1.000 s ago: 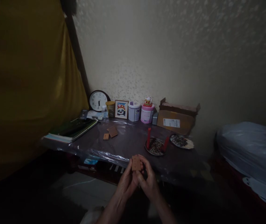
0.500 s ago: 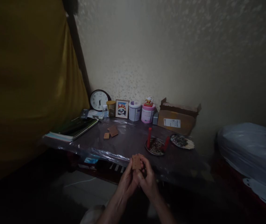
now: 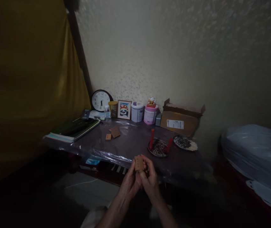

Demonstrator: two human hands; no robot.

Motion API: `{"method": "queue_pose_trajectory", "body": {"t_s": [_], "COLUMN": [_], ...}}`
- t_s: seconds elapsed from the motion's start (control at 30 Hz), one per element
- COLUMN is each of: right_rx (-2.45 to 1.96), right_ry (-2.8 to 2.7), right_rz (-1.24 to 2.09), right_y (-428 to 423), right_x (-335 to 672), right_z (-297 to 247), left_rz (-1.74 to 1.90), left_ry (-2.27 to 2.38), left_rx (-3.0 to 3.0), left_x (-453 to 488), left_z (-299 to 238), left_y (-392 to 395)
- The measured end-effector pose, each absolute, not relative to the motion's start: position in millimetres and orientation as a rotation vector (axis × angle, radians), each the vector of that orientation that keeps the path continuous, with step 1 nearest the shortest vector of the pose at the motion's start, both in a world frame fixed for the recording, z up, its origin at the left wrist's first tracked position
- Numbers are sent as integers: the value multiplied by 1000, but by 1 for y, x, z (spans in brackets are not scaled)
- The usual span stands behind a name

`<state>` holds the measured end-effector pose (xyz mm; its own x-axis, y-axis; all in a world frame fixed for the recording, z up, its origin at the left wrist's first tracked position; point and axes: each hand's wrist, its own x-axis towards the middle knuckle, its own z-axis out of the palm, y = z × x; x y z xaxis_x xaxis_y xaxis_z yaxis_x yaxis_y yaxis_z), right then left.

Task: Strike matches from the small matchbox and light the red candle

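Observation:
Between my two hands, just off the table's front edge, is a small flat tan block with dark marks (image 3: 139, 164); its exact kind is unclear in the dim light. My left hand (image 3: 128, 183) is closed on its left edge. From the right and below, my right hand (image 3: 150, 181) grips the same piece, thumb on its lower face. Farther back on the table (image 3: 130, 139) lie a small tan piece with dark marks (image 3: 108, 136) and a larger brown flat piece (image 3: 115, 131), side by side.
A round metal dish (image 3: 158, 152) with red candles (image 3: 151, 139) stands right of centre, beside a plate of matchsticks (image 3: 185, 143). Along the wall are a clock (image 3: 101, 100), a framed panda picture (image 3: 124, 110), tins (image 3: 137, 112) and a cardboard box (image 3: 181, 120). Books (image 3: 74, 130) lie left.
My hands and the tan block stay almost in place. The whole view has shifted very slightly.

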<state>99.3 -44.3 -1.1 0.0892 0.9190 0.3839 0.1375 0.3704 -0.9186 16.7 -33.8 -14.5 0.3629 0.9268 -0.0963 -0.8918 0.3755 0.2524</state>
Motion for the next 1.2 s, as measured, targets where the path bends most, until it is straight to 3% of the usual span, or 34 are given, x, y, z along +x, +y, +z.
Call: {"method": "queue_pose_trajectory", "body": {"t_s": [1.2], "right_rx": [-973], "right_ry": [-1425], "right_rz": [870], "right_y": [-45], "right_x": [109], "right_z": [5], "left_rz": [1226], "left_ry": [251], "left_rx": [247], "left_x": [13], "left_z": [-18], "left_y": [-34]}}
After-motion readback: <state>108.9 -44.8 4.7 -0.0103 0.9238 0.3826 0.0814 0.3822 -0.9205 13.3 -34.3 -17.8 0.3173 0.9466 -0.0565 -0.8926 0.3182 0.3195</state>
